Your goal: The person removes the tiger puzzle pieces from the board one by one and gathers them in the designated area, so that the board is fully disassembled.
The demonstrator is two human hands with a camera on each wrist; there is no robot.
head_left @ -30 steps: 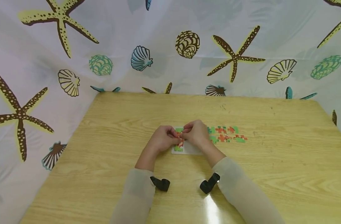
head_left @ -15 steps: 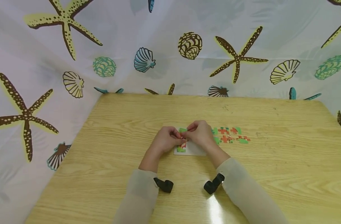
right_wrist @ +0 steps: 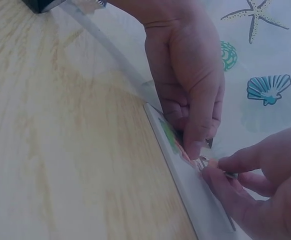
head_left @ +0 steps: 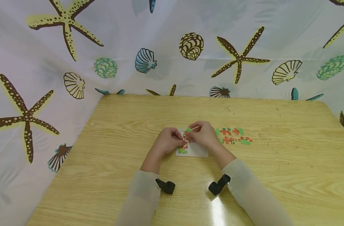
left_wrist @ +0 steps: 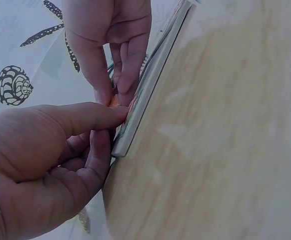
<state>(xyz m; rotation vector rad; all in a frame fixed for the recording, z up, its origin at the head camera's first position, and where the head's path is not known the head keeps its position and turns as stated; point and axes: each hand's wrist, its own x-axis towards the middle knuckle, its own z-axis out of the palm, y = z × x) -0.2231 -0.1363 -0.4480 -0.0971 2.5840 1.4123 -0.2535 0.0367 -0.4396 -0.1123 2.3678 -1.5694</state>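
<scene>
A white puzzle board [head_left: 198, 152] lies on the table in the head view. A green and red puzzle piece [head_left: 183, 151] sits at its front left corner. My right hand [head_left: 204, 133] pinches a green and orange puzzle piece [head_left: 188, 129] between thumb and fingers, tilted over the board's left part. My left hand [head_left: 168, 140] grips the board's left edge, its thumb [left_wrist: 105, 116] over the printed pieces and the other fingers curled beside the edge. In the right wrist view, both hands' fingertips meet close over the board, partly hiding the pinched piece.
Several loose puzzle pieces [head_left: 226, 140] in orange and green lie in two rows right of the board, some behind the right hand. A wooden table [head_left: 118, 125] carries everything. A curtain [head_left: 166, 78] with starfish and shells hangs along its back and left edges.
My right hand has shifted slightly to the right, and the green and orange piece has turned and come away from the board's left edge. The left hand stays at the board.
</scene>
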